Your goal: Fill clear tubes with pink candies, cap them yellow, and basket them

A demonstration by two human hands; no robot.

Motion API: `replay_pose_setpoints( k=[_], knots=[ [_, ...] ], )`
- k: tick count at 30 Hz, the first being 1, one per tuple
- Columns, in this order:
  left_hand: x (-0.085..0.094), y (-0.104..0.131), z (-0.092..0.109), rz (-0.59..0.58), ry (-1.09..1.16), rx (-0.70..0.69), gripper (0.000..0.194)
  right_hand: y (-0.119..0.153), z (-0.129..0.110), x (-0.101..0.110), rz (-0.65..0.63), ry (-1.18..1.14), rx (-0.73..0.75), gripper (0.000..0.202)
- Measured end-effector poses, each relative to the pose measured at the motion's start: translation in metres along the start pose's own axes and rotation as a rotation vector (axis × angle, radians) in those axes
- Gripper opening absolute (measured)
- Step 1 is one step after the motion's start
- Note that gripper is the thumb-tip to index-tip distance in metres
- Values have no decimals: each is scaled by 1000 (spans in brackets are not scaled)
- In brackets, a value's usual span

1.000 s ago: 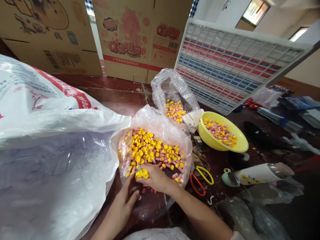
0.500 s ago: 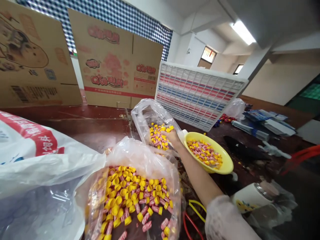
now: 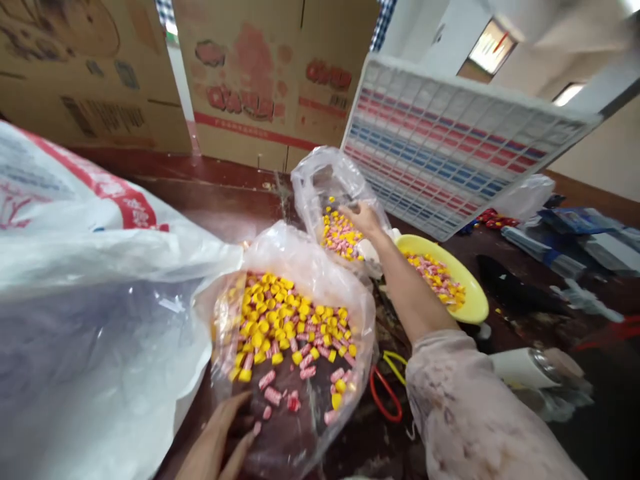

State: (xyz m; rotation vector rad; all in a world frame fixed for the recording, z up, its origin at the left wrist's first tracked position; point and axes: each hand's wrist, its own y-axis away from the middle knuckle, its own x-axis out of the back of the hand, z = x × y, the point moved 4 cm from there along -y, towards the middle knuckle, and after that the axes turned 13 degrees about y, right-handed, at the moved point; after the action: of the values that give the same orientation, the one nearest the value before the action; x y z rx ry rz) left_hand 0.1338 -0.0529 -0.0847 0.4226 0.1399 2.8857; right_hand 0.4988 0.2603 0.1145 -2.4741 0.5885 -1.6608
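Observation:
My right hand (image 3: 363, 219) reaches into the farther clear bag (image 3: 313, 170), over small pink pieces with yellow caps (image 3: 343, 233). Its fingers are partly spread, and a piece near the fingertips looks loose. At the lower left, my left hand (image 3: 223, 437) has its fingers apart at the near edge of the larger clear bag (image 3: 300, 253). Yellow caps and pink wrapped pieces (image 3: 273, 313) are heaped in that bag, with several pink pieces lying close to my left fingertips.
A yellow bowl (image 3: 477, 303) of the same pieces is beside my right forearm. Behind stand a white plastic crate (image 3: 425, 147) and cardboard boxes (image 3: 240, 87). A white sack (image 3: 100, 260) fills the left. Red-handled scissors (image 3: 385, 393) and a white bottle (image 3: 525, 368) are at the lower right.
My left hand has come into view at the bottom. The camera has tilted down and turned left. My right hand remains at the farther bag, with its fingers now more visible.

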Motion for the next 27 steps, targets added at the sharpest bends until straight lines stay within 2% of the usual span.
replay_pose_setpoints(
  k=[2, 3, 4, 6, 8, 10, 12, 16, 20, 22, 24, 27],
  knots=[
    [-1, 8, -8, -15, -16, 11, 45, 34, -13, 13, 47, -28, 67, 26],
    [-2, 10, -10, -19, -29, 13, 46, 61, -23, 22, 113, -110, 172, 26],
    [-3, 11, -11, -24, -46, 13, 47, 92, -34, 28, 106, -196, 276, 26],
    [-7, 9, -8, -33, -76, 6, 48, 165, -54, 27, -113, -247, 454, 22],
    [-13, 3, -1, -54, -166, 13, 54, 240, -66, 14, -377, -108, 570, 11],
    [-21, -5, 7, -131, -346, 42, 61, 296, -64, -7, -558, 117, 556, 13],
    [-29, -14, 15, -225, -513, 61, 68, 330, -51, -26, -687, 297, 471, 24],
    [-40, -26, 28, -304, -570, 32, 71, 349, -32, -46, -743, 406, 398, 62],
    [-47, -29, 29, -348, -560, 35, 44, 358, -35, -58, -780, 330, 378, 69],
    [-49, -27, 27, -342, -541, 44, 41, 364, -42, -64, -779, 279, 371, 74],
    [-50, -25, 25, -325, -512, 51, 41, 371, -49, -70, -783, 256, 370, 67],
    [-51, -21, 21, -299, -452, 54, 32, 379, -56, -71, -797, 250, 383, 45]
  ],
)
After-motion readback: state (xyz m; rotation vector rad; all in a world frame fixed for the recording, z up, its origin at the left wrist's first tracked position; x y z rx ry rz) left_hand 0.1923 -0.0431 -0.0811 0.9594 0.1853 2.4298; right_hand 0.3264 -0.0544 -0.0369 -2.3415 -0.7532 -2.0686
